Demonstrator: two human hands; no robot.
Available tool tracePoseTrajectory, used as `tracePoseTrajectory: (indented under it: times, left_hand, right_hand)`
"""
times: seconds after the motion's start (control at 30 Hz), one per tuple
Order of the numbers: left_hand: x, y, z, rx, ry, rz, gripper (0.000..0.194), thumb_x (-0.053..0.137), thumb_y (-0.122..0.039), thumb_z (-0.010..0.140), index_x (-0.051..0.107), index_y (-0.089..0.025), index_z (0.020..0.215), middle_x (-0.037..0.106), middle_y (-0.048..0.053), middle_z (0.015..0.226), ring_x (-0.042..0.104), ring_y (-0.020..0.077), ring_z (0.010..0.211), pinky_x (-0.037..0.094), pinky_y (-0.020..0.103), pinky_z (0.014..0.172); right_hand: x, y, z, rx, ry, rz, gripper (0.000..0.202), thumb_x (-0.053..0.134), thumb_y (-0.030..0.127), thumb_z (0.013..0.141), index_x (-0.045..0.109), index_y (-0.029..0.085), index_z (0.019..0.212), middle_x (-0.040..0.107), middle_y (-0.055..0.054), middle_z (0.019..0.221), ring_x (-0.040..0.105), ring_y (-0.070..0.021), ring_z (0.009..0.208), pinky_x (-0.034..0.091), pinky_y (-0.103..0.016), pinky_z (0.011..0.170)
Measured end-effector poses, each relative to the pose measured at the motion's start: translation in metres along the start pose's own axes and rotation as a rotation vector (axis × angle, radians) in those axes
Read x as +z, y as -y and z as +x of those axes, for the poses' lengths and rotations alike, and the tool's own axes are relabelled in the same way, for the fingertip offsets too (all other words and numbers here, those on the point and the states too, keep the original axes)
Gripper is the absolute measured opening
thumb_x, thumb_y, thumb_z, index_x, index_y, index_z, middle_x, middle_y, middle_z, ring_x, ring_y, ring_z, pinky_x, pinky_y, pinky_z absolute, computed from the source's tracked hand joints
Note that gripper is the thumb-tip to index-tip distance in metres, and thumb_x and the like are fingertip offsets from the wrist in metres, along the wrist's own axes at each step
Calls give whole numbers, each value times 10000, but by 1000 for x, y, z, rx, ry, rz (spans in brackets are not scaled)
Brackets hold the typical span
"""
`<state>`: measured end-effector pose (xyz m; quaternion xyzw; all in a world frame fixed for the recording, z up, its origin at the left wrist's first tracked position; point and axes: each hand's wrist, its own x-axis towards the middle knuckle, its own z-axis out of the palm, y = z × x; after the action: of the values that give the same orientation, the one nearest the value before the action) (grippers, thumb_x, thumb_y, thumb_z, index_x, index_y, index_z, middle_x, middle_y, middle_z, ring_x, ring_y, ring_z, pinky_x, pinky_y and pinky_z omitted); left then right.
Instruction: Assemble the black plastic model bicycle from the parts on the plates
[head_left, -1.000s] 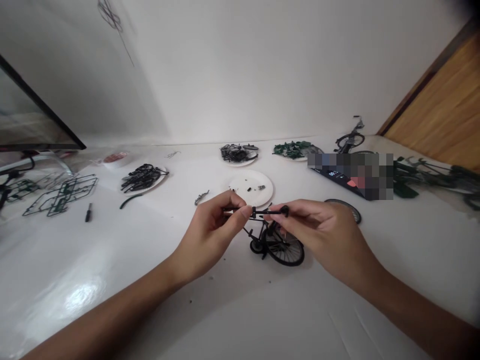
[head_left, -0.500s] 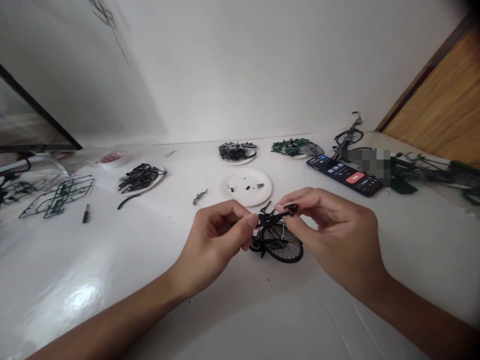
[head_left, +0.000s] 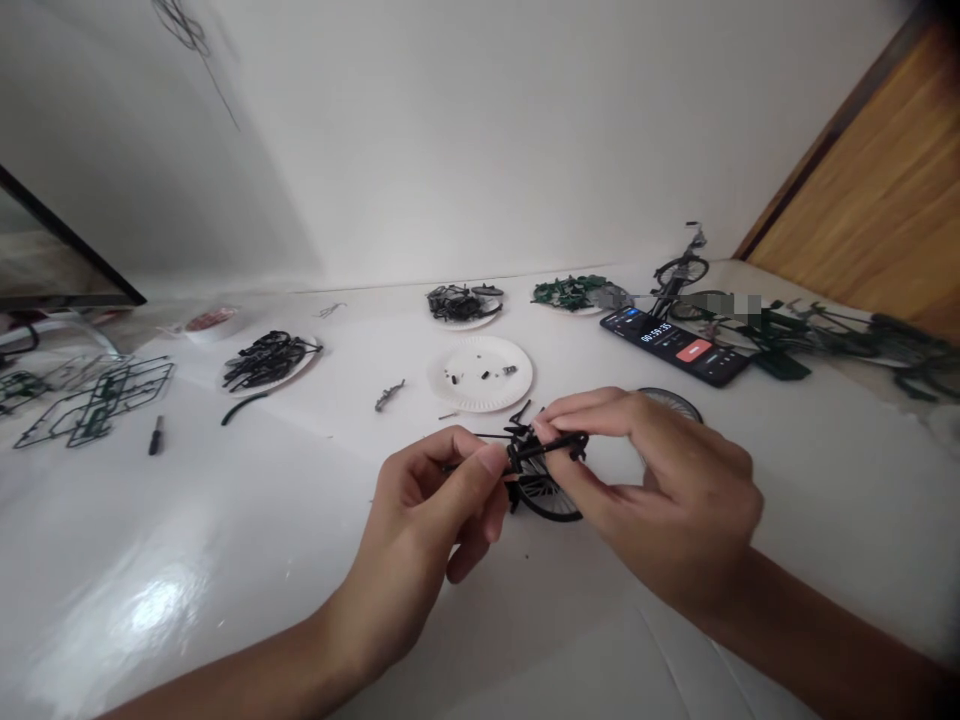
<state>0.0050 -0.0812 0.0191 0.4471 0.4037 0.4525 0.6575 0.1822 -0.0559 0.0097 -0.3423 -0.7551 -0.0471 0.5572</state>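
A slim dark model-bicycle part (head_left: pixel 551 445) spans the gap between my hands, its dark knobbly end pointing right. My left hand (head_left: pixel 431 510) pinches its left end between thumb and fingers. My right hand (head_left: pixel 660 470) is closed at the other end, thumb and fingertips around the bar. Just behind and below my fingers is a black model bicycle (head_left: pixel 551 508) with a spoked wheel, partly covered by my hands. Its other wheel (head_left: pixel 675 402) shows behind my right hand. I cannot tell whether the held part is joined to the bicycle.
A paper plate (head_left: pixel 442 392) with several tiny parts lies beyond my hands. Plates of black parts (head_left: pixel 262 362) and green parts (head_left: pixel 574 292) stand farther off. A phone (head_left: pixel 675 345) running a timer, a screwdriver (head_left: pixel 156 436) and green sprues (head_left: pixel 105 405) lie around.
Both hands have lowered slightly with the part, and the right hand has turned a little. The bicycle's second wheel now shows behind the right hand. The camera view has shifted slightly.
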Motion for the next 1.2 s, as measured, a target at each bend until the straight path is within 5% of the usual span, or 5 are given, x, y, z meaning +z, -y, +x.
tracePoseTrajectory:
  times: [0.43,0.67,1.03,1.2]
  left_hand:
    - [-1,0,2,-41,65,-19,324,582,-402,978,558,-166,757,528,-48,507,318,29,388,215,128,364]
    - [0,1,2,-156,220,12,417,458,-441,1028,533,-155,733,407,-68,398,286,28,354,169,138,369]
    - [-3,5,4,-211,268,-52,365,426,-433,1037,499,-179,785,419,-72,426,266,43,363,186,163,375]
    - [-6,3,7,-250,263,-117,360,437,-420,1029,494,-180,765,392,-77,423,230,44,355,170,153,353]
  right_hand:
    - [2,6,0,119,27,-130,213,648,82,823,751,210,959,717,13,629,628,-122,503,499,-257,523]
    - [-2,-4,-1,-43,77,-219,220,653,48,806,765,93,991,654,-6,524,537,-124,457,456,-286,521]
    - [-3,-5,-3,-61,205,-301,308,581,128,917,689,114,1205,638,6,581,508,-138,474,419,-325,530]
    - [-4,-3,-3,55,309,-80,347,530,165,965,609,115,1299,671,-21,707,567,-153,568,461,-315,570]
